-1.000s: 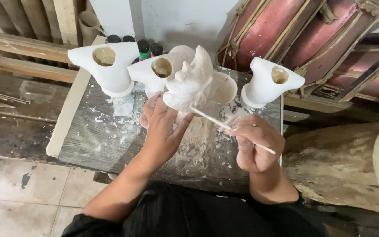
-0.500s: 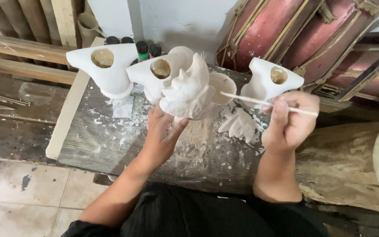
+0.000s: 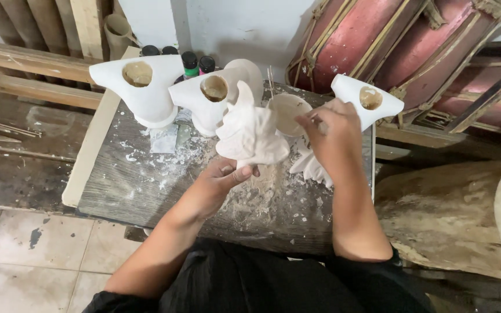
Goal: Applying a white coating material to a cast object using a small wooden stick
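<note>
Carving: a white, spiky plaster carving (image 3: 251,134) is held upright above the tabletop, near its middle, just in front of the bowl.
Left hand: the left hand (image 3: 220,182) is under the carving, its grip closed on the base, thumb lying across the lower edge.
Right hand: the right hand (image 3: 327,132) is to the right of the carving, just beside it, fingers bunched at the bowl's rim; what its grip holds cannot be told.
Bowl: a pale bowl (image 3: 287,112) stands between the carving and the right hand, with a thin stick rising behind it.
Flat piece: a second white carved piece (image 3: 308,168) lies on the tabletop below the right wrist.
Moulds: three white moulds with round, brown-lined openings stand along the back, left (image 3: 140,87), middle (image 3: 207,101) and right (image 3: 366,99).
Bottles: small dark-capped bottles (image 3: 189,61) stand behind the moulds.
Tabletop: grey wood (image 3: 140,185) strewn with white chips and dust.
Drums: red drums (image 3: 401,40) lean at the back right.
</note>
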